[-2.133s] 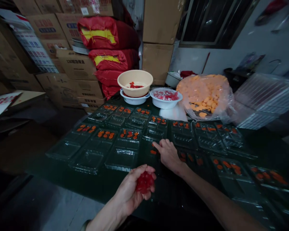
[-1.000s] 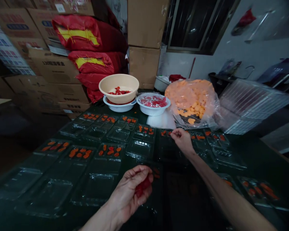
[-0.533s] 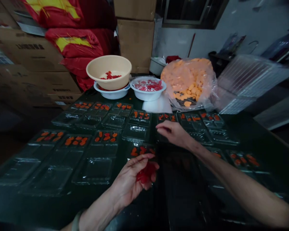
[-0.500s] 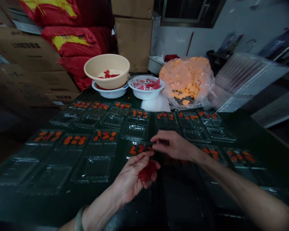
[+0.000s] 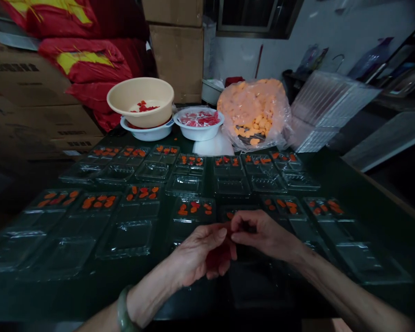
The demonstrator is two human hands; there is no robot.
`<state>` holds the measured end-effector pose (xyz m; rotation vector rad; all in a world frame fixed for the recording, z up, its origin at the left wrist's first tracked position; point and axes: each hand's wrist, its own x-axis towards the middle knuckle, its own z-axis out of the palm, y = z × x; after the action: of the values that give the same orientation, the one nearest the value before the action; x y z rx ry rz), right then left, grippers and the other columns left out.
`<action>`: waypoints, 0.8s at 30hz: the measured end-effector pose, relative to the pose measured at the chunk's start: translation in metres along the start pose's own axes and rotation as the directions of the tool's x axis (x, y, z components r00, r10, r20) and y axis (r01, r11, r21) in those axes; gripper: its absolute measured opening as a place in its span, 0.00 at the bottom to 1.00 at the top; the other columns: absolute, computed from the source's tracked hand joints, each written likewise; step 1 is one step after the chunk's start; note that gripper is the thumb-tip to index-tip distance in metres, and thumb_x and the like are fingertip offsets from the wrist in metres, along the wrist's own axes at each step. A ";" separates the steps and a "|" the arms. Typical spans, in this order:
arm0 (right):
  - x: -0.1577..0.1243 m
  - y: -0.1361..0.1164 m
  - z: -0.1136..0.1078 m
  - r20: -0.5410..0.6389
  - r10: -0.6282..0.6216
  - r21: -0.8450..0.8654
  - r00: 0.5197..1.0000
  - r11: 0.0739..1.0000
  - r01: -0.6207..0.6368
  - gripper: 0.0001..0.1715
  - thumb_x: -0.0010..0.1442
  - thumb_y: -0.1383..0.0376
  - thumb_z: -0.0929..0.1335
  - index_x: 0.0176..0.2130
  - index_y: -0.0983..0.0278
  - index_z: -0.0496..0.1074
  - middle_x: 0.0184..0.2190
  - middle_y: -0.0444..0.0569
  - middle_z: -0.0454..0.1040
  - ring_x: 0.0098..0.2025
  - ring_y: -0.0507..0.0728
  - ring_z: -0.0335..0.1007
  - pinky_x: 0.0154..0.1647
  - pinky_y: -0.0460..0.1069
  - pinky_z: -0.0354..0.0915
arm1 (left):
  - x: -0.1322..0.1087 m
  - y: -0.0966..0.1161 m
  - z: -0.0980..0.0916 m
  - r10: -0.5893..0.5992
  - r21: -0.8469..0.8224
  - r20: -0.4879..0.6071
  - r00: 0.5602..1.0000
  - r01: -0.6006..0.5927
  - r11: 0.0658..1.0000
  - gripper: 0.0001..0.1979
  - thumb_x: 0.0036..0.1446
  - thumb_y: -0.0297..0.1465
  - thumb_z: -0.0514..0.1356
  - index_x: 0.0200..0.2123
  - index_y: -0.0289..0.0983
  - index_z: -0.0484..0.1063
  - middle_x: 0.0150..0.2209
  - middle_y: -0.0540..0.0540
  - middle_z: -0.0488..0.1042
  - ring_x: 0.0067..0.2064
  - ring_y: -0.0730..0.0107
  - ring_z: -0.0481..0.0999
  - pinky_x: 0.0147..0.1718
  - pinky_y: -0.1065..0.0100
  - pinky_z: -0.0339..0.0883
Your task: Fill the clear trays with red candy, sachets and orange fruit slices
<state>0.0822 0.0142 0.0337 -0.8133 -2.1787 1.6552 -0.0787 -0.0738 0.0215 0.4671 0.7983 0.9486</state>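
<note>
My left hand (image 5: 205,253), a green bangle (image 5: 123,310) on its wrist, is cupped around a clump of red pieces (image 5: 216,258), mostly hidden by the fingers. Close against its fingertips, my right hand (image 5: 259,233) is closed in a pinch; whether a piece sits between thumb and finger cannot be seen. Just beyond the hands lies a clear plastic tray (image 5: 180,226) with orange and red slices (image 5: 194,206) in its far compartments. Another tray with orange slices (image 5: 230,215) is partly covered by my right hand.
Two rows of similar trays (image 5: 134,237) cover the dark green table (image 5: 124,290). Behind them stand a cream basin (image 5: 114,99) on a white one, a white bowl (image 5: 198,133) of red pieces, a plastic bag (image 5: 256,108) of orange slices and stacked clear trays (image 5: 327,103).
My right hand has come down from over the tray to my left hand's fingertips. My left hand still holds the red pieces. The view has shifted right.
</note>
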 end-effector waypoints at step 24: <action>-0.001 0.061 -0.006 -0.056 -0.218 -0.946 0.974 0.323 0.018 0.12 0.57 0.75 0.62 0.34 0.63 0.73 0.34 0.49 0.66 0.37 0.55 0.60 0.37 0.49 0.54 | 0.017 -0.009 0.007 0.004 -0.074 -0.369 0.930 -0.034 0.997 0.11 0.48 0.30 0.60 0.36 0.31 0.70 0.26 0.46 0.70 0.19 0.79 0.64 0.14 0.77 0.45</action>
<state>0.1024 0.0292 -0.0223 -0.9239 -2.8760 -0.0200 -0.0625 -0.0639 0.0131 0.2281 1.0922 1.0994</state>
